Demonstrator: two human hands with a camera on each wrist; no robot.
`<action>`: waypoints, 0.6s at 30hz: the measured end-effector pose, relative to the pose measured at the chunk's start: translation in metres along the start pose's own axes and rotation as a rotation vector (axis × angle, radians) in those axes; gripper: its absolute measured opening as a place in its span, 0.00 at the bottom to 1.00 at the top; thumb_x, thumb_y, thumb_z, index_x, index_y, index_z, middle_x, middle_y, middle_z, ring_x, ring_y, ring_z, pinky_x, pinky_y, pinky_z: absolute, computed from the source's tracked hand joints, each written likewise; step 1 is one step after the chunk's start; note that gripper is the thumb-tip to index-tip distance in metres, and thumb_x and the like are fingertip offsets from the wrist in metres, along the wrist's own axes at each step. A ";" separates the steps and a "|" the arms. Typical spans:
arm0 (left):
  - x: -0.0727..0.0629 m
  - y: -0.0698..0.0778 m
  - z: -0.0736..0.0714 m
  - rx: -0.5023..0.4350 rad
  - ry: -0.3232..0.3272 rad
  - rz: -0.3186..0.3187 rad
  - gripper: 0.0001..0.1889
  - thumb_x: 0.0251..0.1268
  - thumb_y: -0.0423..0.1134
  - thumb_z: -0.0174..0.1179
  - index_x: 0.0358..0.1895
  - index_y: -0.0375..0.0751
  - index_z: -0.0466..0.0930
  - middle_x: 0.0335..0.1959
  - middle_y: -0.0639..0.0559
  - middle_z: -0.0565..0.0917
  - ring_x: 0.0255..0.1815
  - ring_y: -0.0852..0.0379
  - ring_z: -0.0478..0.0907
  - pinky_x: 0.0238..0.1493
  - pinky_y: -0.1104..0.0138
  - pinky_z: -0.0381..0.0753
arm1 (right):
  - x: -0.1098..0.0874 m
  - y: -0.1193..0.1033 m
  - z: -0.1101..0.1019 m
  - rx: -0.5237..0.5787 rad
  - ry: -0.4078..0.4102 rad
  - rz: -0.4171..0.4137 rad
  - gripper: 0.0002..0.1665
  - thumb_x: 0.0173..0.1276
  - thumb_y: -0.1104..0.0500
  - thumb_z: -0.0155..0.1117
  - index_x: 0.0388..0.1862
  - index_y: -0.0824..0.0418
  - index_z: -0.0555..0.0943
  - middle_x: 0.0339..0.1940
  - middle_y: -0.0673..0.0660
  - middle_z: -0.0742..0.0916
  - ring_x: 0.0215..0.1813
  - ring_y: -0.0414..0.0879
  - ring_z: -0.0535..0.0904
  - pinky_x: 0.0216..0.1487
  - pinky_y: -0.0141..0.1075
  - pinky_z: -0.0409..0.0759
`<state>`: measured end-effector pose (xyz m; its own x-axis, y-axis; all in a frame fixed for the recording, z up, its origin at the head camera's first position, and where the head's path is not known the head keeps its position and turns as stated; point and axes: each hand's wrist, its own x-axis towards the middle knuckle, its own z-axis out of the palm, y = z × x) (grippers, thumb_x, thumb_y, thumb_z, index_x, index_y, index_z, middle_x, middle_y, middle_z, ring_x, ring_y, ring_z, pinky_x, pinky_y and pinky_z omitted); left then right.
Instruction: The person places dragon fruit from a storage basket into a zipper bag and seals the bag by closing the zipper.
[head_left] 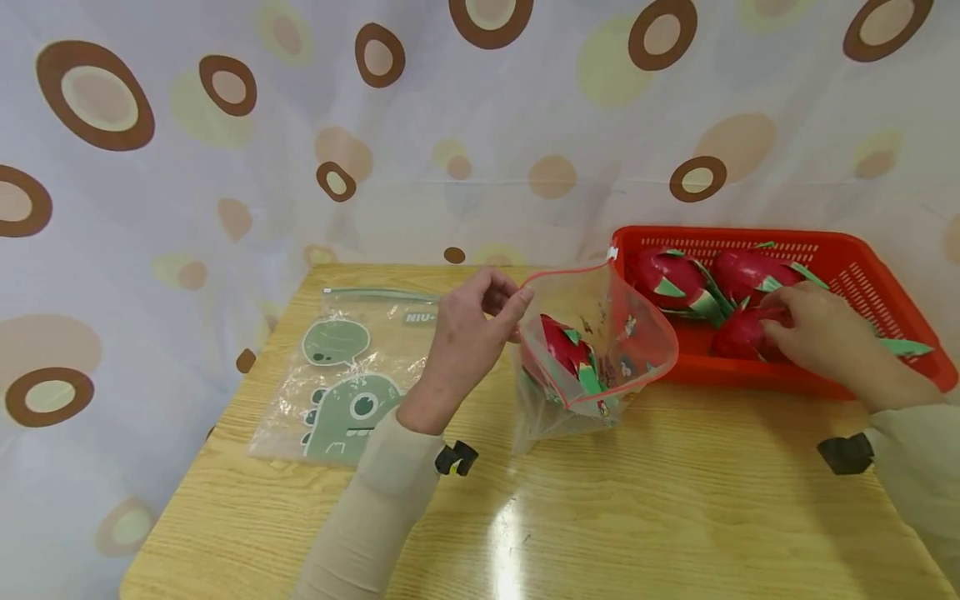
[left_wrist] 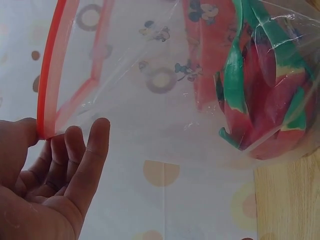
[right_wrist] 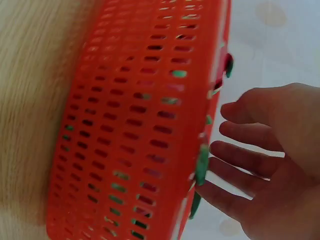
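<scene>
My left hand (head_left: 480,325) pinches the red zip edge of a clear plastic bag (head_left: 641,346) between thumb and fingers. The bag stands with its mouth wide, and a dragon fruit (head_left: 564,343) lies inside. In the left wrist view, that fruit's green-tipped scales (left_wrist: 292,75) show through the plastic. My right hand (head_left: 821,333) reaches over the front rim of a red basket (head_left: 720,369), its fingertips at a dragon fruit (head_left: 738,335) near the front. The right wrist view shows the hand (right_wrist: 280,155) with its fingers apart and loosely bent beside the basket's slotted wall (right_wrist: 135,120).
Behind the front fruit, more dragon fruits (head_left: 753,273) with green leaves lie in the basket. A flat zip bag (head_left: 390,350) with a green dinosaur print lies on the wooden table (head_left: 637,517) at the left. A patterned curtain (head_left: 480,117) hangs behind the table.
</scene>
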<state>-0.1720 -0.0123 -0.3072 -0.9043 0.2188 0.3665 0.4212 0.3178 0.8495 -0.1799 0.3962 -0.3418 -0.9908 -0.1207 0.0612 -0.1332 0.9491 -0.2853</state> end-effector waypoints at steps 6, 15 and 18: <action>0.000 -0.001 0.002 -0.009 -0.004 -0.001 0.10 0.71 0.46 0.60 0.39 0.42 0.77 0.30 0.48 0.83 0.22 0.59 0.83 0.28 0.66 0.86 | 0.008 0.014 0.008 -0.128 -0.098 -0.085 0.26 0.58 0.62 0.69 0.52 0.76 0.77 0.49 0.75 0.81 0.50 0.70 0.75 0.51 0.65 0.76; -0.001 0.000 0.004 -0.008 -0.001 0.013 0.10 0.71 0.45 0.60 0.39 0.42 0.77 0.29 0.48 0.83 0.24 0.59 0.83 0.28 0.64 0.86 | 0.016 0.015 0.006 -0.286 -0.273 -0.072 0.41 0.50 0.58 0.76 0.63 0.70 0.72 0.60 0.75 0.77 0.60 0.76 0.66 0.55 0.78 0.63; -0.002 -0.001 0.003 -0.020 -0.002 0.005 0.10 0.71 0.45 0.60 0.39 0.41 0.78 0.30 0.48 0.83 0.25 0.59 0.83 0.30 0.59 0.87 | 0.016 0.014 0.006 -0.292 -0.315 -0.048 0.41 0.53 0.58 0.74 0.65 0.70 0.69 0.63 0.75 0.73 0.64 0.78 0.59 0.56 0.81 0.58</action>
<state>-0.1708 -0.0099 -0.3097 -0.9020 0.2221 0.3703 0.4245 0.2984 0.8548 -0.1982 0.4058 -0.3503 -0.9483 -0.2070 -0.2404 -0.2123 0.9772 -0.0041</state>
